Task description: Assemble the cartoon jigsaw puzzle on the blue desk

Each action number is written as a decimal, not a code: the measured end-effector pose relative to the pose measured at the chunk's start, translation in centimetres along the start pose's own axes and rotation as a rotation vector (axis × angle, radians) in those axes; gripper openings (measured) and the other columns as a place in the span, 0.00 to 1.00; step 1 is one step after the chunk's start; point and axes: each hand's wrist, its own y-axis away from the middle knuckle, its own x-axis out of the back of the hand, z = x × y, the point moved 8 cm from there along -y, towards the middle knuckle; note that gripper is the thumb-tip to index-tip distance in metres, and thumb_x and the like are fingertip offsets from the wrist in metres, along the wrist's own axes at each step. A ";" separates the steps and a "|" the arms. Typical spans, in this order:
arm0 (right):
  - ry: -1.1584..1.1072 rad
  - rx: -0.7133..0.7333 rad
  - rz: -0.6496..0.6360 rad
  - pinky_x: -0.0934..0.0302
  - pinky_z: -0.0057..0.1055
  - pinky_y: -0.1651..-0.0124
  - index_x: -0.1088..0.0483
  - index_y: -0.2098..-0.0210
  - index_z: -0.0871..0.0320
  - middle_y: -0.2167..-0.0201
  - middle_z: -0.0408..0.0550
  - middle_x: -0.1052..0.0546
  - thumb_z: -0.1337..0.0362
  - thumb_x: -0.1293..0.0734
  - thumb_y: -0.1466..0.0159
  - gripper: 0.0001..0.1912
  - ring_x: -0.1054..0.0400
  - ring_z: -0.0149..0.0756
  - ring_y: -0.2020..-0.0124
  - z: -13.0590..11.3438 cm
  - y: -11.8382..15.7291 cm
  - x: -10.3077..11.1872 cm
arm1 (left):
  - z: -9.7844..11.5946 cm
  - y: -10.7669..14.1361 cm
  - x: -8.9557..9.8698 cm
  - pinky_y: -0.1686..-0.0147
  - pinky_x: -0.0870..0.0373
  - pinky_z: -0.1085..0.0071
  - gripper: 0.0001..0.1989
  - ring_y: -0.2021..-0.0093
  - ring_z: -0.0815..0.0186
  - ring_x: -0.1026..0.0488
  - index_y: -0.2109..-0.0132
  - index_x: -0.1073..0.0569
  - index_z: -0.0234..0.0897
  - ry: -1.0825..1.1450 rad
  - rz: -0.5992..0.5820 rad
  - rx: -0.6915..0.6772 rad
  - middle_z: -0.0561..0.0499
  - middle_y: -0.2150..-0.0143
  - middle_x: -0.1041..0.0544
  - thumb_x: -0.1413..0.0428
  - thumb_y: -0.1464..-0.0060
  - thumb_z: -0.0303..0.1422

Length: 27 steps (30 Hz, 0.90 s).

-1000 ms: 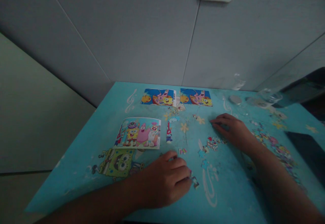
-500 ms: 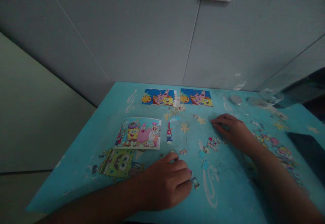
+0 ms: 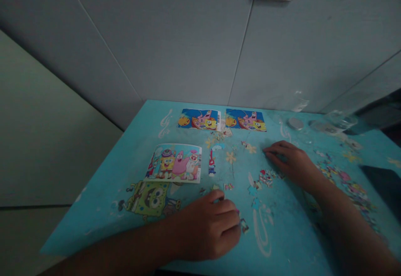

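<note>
My left hand (image 3: 209,225) rests low over the table, its fingers curled down; whatever lies under them is hidden. Loose puzzle pieces show around it, such as a small piece (image 3: 244,226) beyond its fingers and a pink one (image 3: 228,187) above. My right hand (image 3: 290,161) has thumb and forefinger together near the table; anything between them is too small to make out. Below it lies a cluster of red and white pieces (image 3: 266,178). Left of centre, a joined strip of puzzle pieces (image 3: 212,161) stands along the right side of a cartoon picture card (image 3: 175,163).
At the back lie a blue cartoon picture (image 3: 199,119) and a matching one (image 3: 246,120). Many loose pieces (image 3: 347,182) spread under and beyond my right forearm. A silver lid (image 3: 295,123), a clear jar (image 3: 340,121) and a dark flat object (image 3: 382,188) are at the right.
The view has shifted slightly, so the table sits a little further right in the picture. Both hands keep nearly the same pose and place over the table.
</note>
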 end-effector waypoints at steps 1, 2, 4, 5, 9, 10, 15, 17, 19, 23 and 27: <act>0.003 -0.001 0.001 0.30 0.46 0.49 0.23 0.52 0.52 0.55 0.51 0.23 0.58 0.37 0.28 0.13 0.25 0.45 0.56 0.0 0.0 0.0 | 0.0 0.0 0.0 0.53 0.34 0.61 0.09 0.59 0.65 0.29 0.64 0.27 0.35 0.000 0.000 0.002 0.52 0.66 0.25 0.46 0.32 0.27; 0.005 -0.002 0.001 0.30 0.46 0.49 0.23 0.52 0.52 0.55 0.51 0.23 0.58 0.37 0.28 0.13 0.25 0.45 0.56 0.1 0.0 0.0 | 0.0 0.0 0.0 0.53 0.34 0.61 0.09 0.59 0.65 0.29 0.65 0.27 0.35 0.000 0.002 0.005 0.52 0.66 0.25 0.46 0.32 0.27; 0.008 -0.008 0.001 0.30 0.46 0.49 0.23 0.52 0.52 0.55 0.51 0.23 0.58 0.37 0.28 0.13 0.25 0.45 0.56 0.3 0.0 -0.1 | 0.0 0.0 0.0 0.53 0.34 0.61 0.09 0.59 0.65 0.29 0.65 0.28 0.35 -0.003 0.001 0.006 0.52 0.65 0.25 0.46 0.32 0.27; 0.009 -0.010 0.000 0.30 0.46 0.50 0.22 0.52 0.52 0.55 0.51 0.23 0.58 0.37 0.28 0.13 0.25 0.45 0.56 0.3 0.0 -0.1 | 0.1 0.1 -0.1 0.52 0.34 0.61 0.09 0.58 0.65 0.29 0.65 0.28 0.35 -0.005 0.000 0.003 0.52 0.65 0.25 0.46 0.32 0.27; 0.005 -0.012 0.001 0.30 0.45 0.50 0.22 0.52 0.51 0.55 0.51 0.23 0.58 0.37 0.29 0.13 0.25 0.45 0.56 0.4 0.0 -0.2 | 0.3 0.1 -0.1 0.52 0.34 0.60 0.07 0.58 0.64 0.29 0.63 0.27 0.35 -0.016 0.002 -0.009 0.52 0.65 0.25 0.45 0.33 0.27; 0.005 -0.012 -0.001 0.30 0.45 0.50 0.22 0.52 0.51 0.55 0.51 0.23 0.58 0.37 0.29 0.13 0.25 0.45 0.56 0.3 0.0 -0.2 | 0.3 0.1 -0.1 0.53 0.34 0.60 0.07 0.58 0.64 0.29 0.63 0.27 0.35 -0.016 0.003 -0.008 0.52 0.65 0.25 0.45 0.33 0.27; 0.006 -0.001 0.003 0.30 0.44 0.49 0.22 0.52 0.53 0.55 0.51 0.23 0.59 0.37 0.29 0.13 0.25 0.45 0.56 0.0 0.0 0.0 | 0.3 0.0 -0.2 0.53 0.34 0.60 0.09 0.59 0.65 0.29 0.64 0.27 0.35 0.001 -0.009 -0.007 0.52 0.65 0.26 0.45 0.32 0.28; 0.005 0.000 0.006 0.30 0.44 0.49 0.22 0.52 0.53 0.56 0.51 0.23 0.59 0.37 0.29 0.13 0.25 0.44 0.56 -0.1 0.0 0.0 | 0.3 0.0 -0.2 0.53 0.34 0.60 0.09 0.59 0.65 0.29 0.64 0.27 0.35 0.003 -0.009 -0.009 0.52 0.65 0.26 0.46 0.32 0.27; 0.004 -0.003 0.005 0.30 0.44 0.50 0.22 0.52 0.52 0.55 0.50 0.23 0.59 0.37 0.29 0.12 0.25 0.44 0.56 -0.1 0.0 0.1 | 0.3 0.0 -0.2 0.53 0.34 0.60 0.09 0.59 0.65 0.29 0.64 0.27 0.35 -0.001 -0.007 -0.010 0.52 0.65 0.26 0.46 0.32 0.27; -0.001 -0.006 0.007 0.30 0.45 0.50 0.22 0.52 0.52 0.56 0.50 0.22 0.59 0.37 0.29 0.12 0.25 0.45 0.56 -0.2 -0.1 0.0 | 0.3 0.0 -0.3 0.54 0.34 0.60 0.08 0.59 0.65 0.29 0.64 0.27 0.35 -0.002 -0.012 -0.015 0.52 0.66 0.26 0.45 0.33 0.27; -0.009 -0.010 0.013 0.29 0.45 0.50 0.22 0.53 0.52 0.56 0.50 0.22 0.59 0.36 0.30 0.12 0.25 0.45 0.57 -0.1 0.0 0.1 | 0.4 0.0 -0.1 0.53 0.34 0.61 0.09 0.59 0.65 0.30 0.64 0.27 0.35 -0.010 -0.009 -0.019 0.52 0.66 0.26 0.45 0.33 0.27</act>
